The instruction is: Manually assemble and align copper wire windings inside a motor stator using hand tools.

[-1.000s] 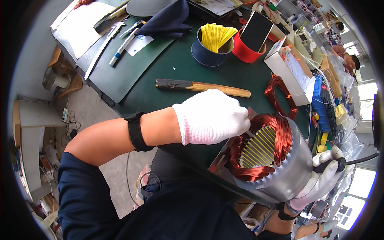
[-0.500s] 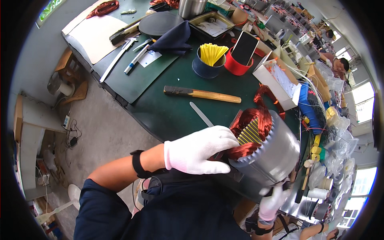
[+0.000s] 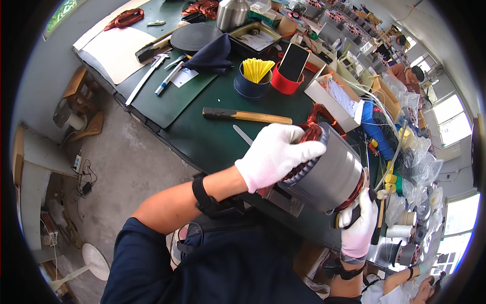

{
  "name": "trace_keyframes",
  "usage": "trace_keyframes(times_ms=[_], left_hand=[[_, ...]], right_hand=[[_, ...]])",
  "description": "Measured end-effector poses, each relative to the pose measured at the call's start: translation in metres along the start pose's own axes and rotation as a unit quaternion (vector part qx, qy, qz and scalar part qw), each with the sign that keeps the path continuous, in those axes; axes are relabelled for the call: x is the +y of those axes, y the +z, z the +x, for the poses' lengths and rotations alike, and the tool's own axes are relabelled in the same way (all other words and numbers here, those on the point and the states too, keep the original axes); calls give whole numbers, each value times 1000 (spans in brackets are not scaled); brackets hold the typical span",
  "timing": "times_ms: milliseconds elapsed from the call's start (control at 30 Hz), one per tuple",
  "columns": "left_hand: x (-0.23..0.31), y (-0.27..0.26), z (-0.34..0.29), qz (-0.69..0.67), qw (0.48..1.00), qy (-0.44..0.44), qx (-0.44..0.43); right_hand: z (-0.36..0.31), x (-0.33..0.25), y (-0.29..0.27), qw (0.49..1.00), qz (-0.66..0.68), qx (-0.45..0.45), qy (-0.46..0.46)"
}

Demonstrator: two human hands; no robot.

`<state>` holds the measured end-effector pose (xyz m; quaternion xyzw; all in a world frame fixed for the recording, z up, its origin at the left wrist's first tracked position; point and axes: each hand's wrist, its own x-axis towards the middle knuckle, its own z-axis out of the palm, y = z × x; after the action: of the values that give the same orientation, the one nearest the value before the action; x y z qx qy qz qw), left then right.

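The motor stator [image 3: 331, 169], a grey metal cylinder with copper windings at both ends, is held above the near right part of the green table [image 3: 202, 137]. It lies on its side. Its long axis goes from the near right to the far left, and the far-left end, with the red-brown copper coil, points toward the wooden-handled hammer [image 3: 248, 116].

The left hand [image 3: 276, 154], in a white glove, lies over the far-left end of the stator; its fingers [image 3: 309, 149] are close together and curl over the coil and the rim. The right hand [image 3: 358, 228], also in a white glove, is at the near-right end, under the cylinder. Its fingers are bent around a dark tool handle [image 3: 375, 223] and press against the stator's lower rim.

Farther on the table stand a blue cup with yellow strips [image 3: 253, 81] and just right of it a red cup with a phone [image 3: 288, 76]. A white box [image 3: 331, 99] is at the right.
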<state>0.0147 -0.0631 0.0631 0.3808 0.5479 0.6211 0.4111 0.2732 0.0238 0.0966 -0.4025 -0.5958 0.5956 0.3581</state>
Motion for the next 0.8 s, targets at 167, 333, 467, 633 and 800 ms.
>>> trace_keyframes(times_ms=[167,333,467,633,800], left_hand=[[-11,-44,36,-86,994,-9,-67],[-43,-54,75,223,955,67,-185],[-54,-50,90,227,940,89,-241],[-80,-50,94,160,952,170,-199],[-80,-49,97,128,956,139,-222]], right_hand=[[4,19,-26,976,-189,72,-75],[-11,48,-80,966,-205,145,-55],[-20,58,-129,926,-359,103,-57],[-29,61,-141,872,-466,143,46],[-24,56,-174,825,-548,90,104]])
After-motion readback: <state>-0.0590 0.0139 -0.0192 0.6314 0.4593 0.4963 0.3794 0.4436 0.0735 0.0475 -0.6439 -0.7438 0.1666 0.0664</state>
